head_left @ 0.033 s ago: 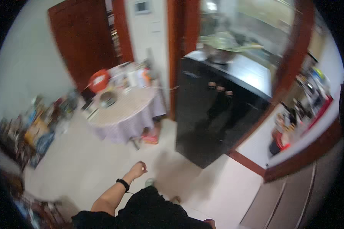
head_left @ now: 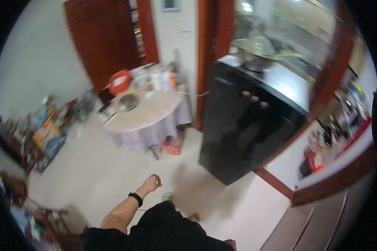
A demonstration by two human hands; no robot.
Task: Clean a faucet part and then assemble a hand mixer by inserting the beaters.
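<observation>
Left hand (head_left: pixel 152 183) is hanging over the pale floor (head_left: pixel 109 171), in front of the person's body; its fingers are curling loosely toward the thumb, a gap is showing between them, so reading that as relaxed, released, gripping nothing visible. Black wristband (head_left: pixel 135 199) is circling that wrist. Right side: a small reddish patch (head_left: pixel 230 242) is peeking out at the lower edge beside the black clothing (head_left: pixel 171 228); can't tell if that's the right hand, can't tell its fingers either. Nearest furniture to the left hand: the round table (head_left: pixel 148 117), which is standing ahead of it, well apart, wearing a pale checked cloth. On top, a metal bowl (head_left: pixel 128 101) is sitting near the left side, a red round thing (head_left: pixel 119 82) is standing behind it, and white bottles (head_left: pixel 156 81) are crowding the back. A pinkish-red packet (head_left: pixel 172 146) is lying on the floor at the table's foot. To the right, a black-fronted unit (head_left: pixel 243 138) is standing apart from the table, and a pot (head_left: pixel 255 63) is resting on its shiny top. Mixed clutter (head_left: pixel 50 131) is lining the left wall; blur is hiding its details.
</observation>
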